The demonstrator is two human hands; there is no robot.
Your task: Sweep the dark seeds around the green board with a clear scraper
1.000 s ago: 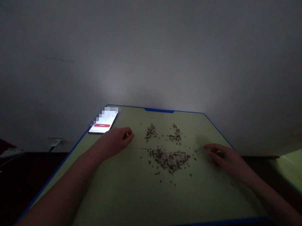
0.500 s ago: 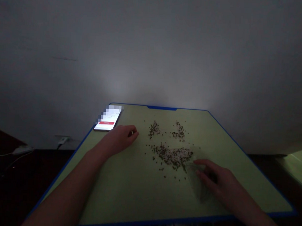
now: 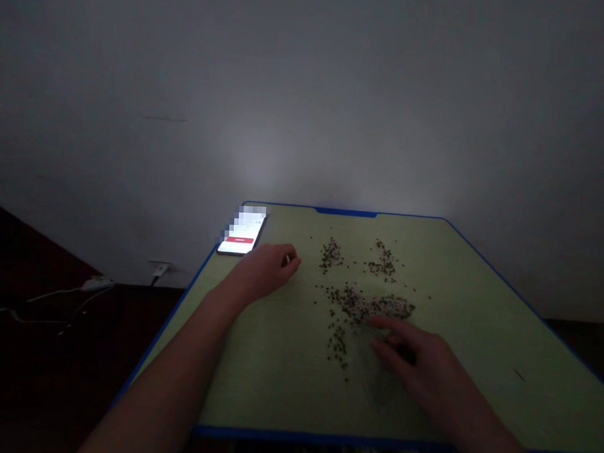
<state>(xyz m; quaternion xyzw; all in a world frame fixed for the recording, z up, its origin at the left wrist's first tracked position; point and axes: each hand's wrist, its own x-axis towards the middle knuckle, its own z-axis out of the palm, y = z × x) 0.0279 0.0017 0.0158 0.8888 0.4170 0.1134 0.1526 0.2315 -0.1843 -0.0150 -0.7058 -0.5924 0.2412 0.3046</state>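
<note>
Dark small grains mixed with paler ones form a wide pile (image 3: 386, 303) on a pale green tabletop (image 3: 265, 378). My right hand (image 3: 423, 362) is at its near edge, thumb and forefinger a little apart at a clear, see-through piece (image 3: 375, 383), perhaps plastic, whose outline is faint. Beside that piece, on the left, lies a strip of grains (image 3: 337, 345). My left hand (image 3: 267, 272) rests left of the pile, near the phone, with fingers curled in; whatever they hold, if anything, is hidden.
Two smaller grain heaps lie farther back, a left heap (image 3: 331, 254) and a right heap (image 3: 383, 260). A lit phone (image 3: 237, 244) sits at the table's far left corner. The blue table edge (image 3: 347, 212) faces a grey wall (image 3: 307, 106). Cables (image 3: 53, 294) run at lower left.
The view has turned left, so everything appears farther right. My right hand and the clear piece have moved left across the table, and the loose near grains now lie gathered in a strip.
</note>
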